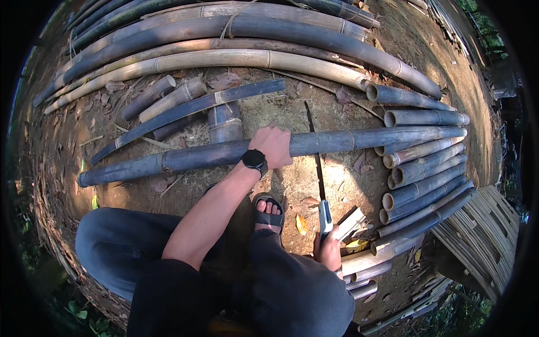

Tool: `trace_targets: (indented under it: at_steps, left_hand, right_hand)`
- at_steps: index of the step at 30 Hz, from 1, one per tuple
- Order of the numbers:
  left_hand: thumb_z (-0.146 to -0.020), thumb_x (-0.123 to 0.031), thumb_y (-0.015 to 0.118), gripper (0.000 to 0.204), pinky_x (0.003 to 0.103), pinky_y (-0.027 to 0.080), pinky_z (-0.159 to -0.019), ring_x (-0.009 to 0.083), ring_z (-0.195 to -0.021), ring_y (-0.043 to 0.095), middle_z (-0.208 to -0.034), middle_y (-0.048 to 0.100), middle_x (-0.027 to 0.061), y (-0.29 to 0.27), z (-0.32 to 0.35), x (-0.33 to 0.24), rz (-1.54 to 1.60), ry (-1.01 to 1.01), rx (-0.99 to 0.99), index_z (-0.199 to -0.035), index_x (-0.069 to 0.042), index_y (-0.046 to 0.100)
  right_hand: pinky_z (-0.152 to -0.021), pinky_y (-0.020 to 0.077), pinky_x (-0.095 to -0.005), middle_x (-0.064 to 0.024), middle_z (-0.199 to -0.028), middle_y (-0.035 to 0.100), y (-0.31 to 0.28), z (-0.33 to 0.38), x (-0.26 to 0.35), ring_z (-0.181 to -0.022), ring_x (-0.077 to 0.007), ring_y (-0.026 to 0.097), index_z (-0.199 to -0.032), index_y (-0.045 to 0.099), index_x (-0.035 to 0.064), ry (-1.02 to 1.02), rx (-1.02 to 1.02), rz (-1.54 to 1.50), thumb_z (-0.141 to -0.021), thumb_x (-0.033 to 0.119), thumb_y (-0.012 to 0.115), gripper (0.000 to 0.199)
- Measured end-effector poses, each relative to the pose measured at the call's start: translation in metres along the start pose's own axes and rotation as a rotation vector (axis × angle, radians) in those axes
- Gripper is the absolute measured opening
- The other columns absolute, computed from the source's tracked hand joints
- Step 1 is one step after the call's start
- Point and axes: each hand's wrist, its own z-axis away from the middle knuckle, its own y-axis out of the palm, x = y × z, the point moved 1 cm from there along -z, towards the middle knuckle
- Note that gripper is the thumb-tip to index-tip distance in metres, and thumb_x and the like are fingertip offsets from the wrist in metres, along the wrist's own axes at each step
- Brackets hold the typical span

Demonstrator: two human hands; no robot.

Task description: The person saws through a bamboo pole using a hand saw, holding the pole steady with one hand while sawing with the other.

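Note:
A long dark bamboo pole (pixel 208 156) lies crosswise before me, its right end resting over a row of cut pieces. My left hand (pixel 270 147), with a black watch on the wrist, is closed around its middle. Low on the right, my right hand (pixel 328 250) grips the handle of a handsaw (pixel 321 177). Its narrow dark blade points away from me and crosses the pole just right of my left hand. The pole hides the blade where they meet, so the depth of any cut cannot be made out. A short thick bamboo piece (pixel 225 126) lies beneath the pole.
Long bamboo poles (pixel 236 59) lie along the far side. Cut bamboo lengths (pixel 418 174) are lined up at right, near a slatted bamboo panel (pixel 483 230). A split bamboo strip (pixel 196 109) lies beyond the pole. My sandaled foot (pixel 268 213) is close to the blade.

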Motion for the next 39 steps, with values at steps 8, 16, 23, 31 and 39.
trace_targets:
  at_steps: [8, 16, 23, 31, 39]
  left_hand:
    - [-0.065, -0.023, 0.071, 0.029, 0.041, 0.059, -0.074, 0.034, -0.08, 0.072, -0.084, 0.073, 0.0183, -0.02, -0.003, -0.007, -0.006, 0.017, -0.025, -0.086, -0.003, 0.073]
    - [-0.065, -0.024, 0.071, 0.028, 0.04, 0.059, -0.072, 0.0329, -0.08, 0.072, -0.081, 0.073, 0.0194, -0.006, 0.002, -0.001, -0.043, 0.034, -0.061, -0.083, -0.003, 0.074]
    - [-0.061, -0.031, 0.074, 0.041, 0.043, 0.058, -0.075, 0.0365, -0.083, 0.071, -0.091, 0.07, 0.0216, -0.008, -0.003, 0.004, 0.005, 0.005, 0.014, -0.088, 0.0, 0.071]
    - [-0.063, -0.03, 0.074, 0.037, 0.043, 0.058, -0.076, 0.0351, -0.083, 0.071, -0.085, 0.072, 0.0202, -0.002, -0.001, 0.001, 0.003, -0.01, -0.007, -0.087, -0.002, 0.072]
    - [-0.062, -0.033, 0.075, 0.042, 0.044, 0.058, -0.075, 0.0354, -0.082, 0.071, -0.082, 0.071, 0.0202, -0.006, -0.001, 0.002, -0.011, -0.035, 0.036, -0.089, -0.001, 0.071]
  right_hand:
    - [-0.057, 0.0496, -0.0513, -0.0286, -0.073, 0.063, 0.018, 0.049, -0.061, -0.066, -0.0466, 0.065, -0.132, 0.028, -0.0097, 0.214, -0.05, -0.207, -0.096, 0.015, 0.059, 0.053]
    - [-0.053, 0.0509, -0.0539, -0.0281, -0.064, 0.062, 0.007, 0.04, -0.014, -0.063, -0.0468, 0.065, -0.132, 0.028, -0.0157, 0.027, -0.033, 0.021, -0.096, 0.018, 0.06, 0.059]
    - [-0.046, 0.0471, -0.0533, -0.0294, -0.063, 0.061, 0.019, -0.073, 0.023, -0.058, -0.0472, 0.063, -0.124, 0.032, -0.0118, -0.092, 0.014, 0.106, -0.097, 0.018, 0.058, 0.048]
    - [-0.049, 0.0473, -0.0541, -0.0289, -0.063, 0.061, 0.015, -0.073, 0.032, -0.06, -0.0481, 0.063, -0.124, 0.033, -0.0119, -0.052, 0.011, 0.086, -0.097, 0.016, 0.058, 0.046]
    - [-0.05, 0.0474, -0.0539, -0.0265, -0.063, 0.062, -0.002, -0.017, 0.013, -0.059, -0.0459, 0.063, -0.126, 0.033, -0.0105, -0.04, 0.019, 0.027, -0.097, 0.018, 0.058, 0.048]
